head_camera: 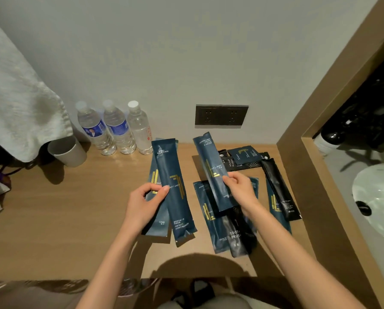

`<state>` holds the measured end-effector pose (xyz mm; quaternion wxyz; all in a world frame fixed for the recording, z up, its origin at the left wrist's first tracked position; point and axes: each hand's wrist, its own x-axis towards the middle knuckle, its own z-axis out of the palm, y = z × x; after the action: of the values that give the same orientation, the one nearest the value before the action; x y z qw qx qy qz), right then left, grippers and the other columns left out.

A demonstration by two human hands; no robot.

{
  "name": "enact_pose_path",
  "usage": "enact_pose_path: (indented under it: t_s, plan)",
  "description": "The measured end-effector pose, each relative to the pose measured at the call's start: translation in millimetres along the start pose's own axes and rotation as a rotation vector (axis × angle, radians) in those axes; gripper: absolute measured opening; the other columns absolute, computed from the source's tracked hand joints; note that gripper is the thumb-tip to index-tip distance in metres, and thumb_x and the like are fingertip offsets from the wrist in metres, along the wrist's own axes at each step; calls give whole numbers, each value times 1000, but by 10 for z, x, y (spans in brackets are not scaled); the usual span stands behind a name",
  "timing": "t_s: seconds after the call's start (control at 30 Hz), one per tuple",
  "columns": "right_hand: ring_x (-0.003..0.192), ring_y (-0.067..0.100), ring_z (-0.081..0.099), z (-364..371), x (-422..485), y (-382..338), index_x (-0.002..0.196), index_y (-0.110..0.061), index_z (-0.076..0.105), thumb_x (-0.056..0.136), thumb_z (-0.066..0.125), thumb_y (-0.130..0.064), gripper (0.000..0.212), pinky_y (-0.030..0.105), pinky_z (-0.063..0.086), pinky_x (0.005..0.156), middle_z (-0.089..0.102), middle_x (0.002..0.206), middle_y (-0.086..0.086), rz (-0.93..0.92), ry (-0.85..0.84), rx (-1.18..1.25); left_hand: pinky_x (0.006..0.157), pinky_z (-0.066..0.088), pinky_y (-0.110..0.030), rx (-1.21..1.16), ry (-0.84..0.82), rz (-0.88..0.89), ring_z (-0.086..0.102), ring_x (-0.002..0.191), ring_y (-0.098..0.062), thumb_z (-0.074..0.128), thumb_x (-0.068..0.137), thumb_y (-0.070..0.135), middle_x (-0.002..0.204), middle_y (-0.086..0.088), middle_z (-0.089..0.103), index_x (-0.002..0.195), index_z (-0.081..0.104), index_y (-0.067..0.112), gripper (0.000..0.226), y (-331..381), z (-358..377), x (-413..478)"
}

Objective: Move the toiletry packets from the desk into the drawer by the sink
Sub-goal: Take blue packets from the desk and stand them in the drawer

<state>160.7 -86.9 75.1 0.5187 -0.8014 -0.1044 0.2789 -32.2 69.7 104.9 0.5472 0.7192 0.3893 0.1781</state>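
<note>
Left hand (145,206), center frame, has fingers and thumb curled round a stack of navy packets (171,175). Right hand (240,188) pinches 1 long packet (209,166) beside it. Loose packets (217,228) lie lower right on the desk (64,219), 3 bottles (117,128) upper left.

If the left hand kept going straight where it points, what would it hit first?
Probably the wall by the socket plate; the left hand, gripping packets, would pass right of the water bottles. Depth is unclear.

Head cam, close, fwd/down over desk (75,219).
</note>
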Motion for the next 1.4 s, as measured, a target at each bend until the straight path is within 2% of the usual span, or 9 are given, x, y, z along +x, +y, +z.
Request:
enact_pose_path:
  t_s: [0.13,0.33,0.47,0.67,0.77,1.03,1.1,1.27,1.4]
  plan:
    - [79,4,65,-283,-792,-34,99,-18,68,94,57,-21,13,14,47,68,72,89,-2,-55,14,160,70,39,1,-3,-74,73,59,75,11,70,85,23,86,-1,70,80,70,6,17,117,17,-209]
    - [84,-1,70,-598,-1740,113,94,-28,68,92,60,-21,11,12,53,65,75,93,-11,-68,152,359,68,40,0,-11,-293,196,57,70,11,68,86,23,79,2,68,77,68,8,18,348,268,-576]
    - [100,17,70,-868,-2196,343,105,-23,69,91,61,-25,16,33,52,87,75,103,-1,-28,291,428,67,39,-2,-35,-439,226,57,68,10,69,85,24,71,12,65,71,66,16,17,492,619,-859]
    - [91,16,72,-1409,-2851,693,101,-28,70,91,62,-29,13,32,53,76,76,101,-2,-8,504,529,73,41,-17,-3,-628,266,60,77,8,68,83,38,79,15,68,72,66,21,21,728,1262,-1345]
    - [89,18,73,-1761,-3219,918,101,-26,71,92,61,-26,14,32,58,74,76,100,0,-4,609,576,70,41,-21,-7,-716,301,58,69,7,68,84,39,75,16,65,74,66,20,22,864,1683,-1662]
    - [93,17,72,-2939,-4244,1670,113,-20,66,92,60,-23,22,33,55,80,75,102,0,61,846,583,60,40,-8,-43,-880,385,54,62,7,69,83,37,65,22,62,66,64,28,19,1086,3048,-2870]
    - [97,17,71,-3271,-4490,1873,119,-18,63,92,60,-23,27,34,54,83,74,105,0,85,892,595,63,41,-11,-46,-932,373,55,64,6,69,83,38,66,22,63,64,64,31,21,1122,3382,-3214]
    - [90,15,72,-4001,-4934,2214,111,-18,65,94,57,-20,19,29,56,76,76,99,0,95,942,649,64,41,-19,-12,-1023,380,56,66,1,67,84,39,67,17,63,69,64,25,21,1281,4060,-3871]
    - [83,14,73,-4541,-5007,2412,108,-17,67,94,57,-18,17,23,57,65,76,95,1,91,977,676,61,43,-10,-8,-1063,420,59,67,3,68,84,33,73,13,67,74,67,18,19,1485,4579,-4131]
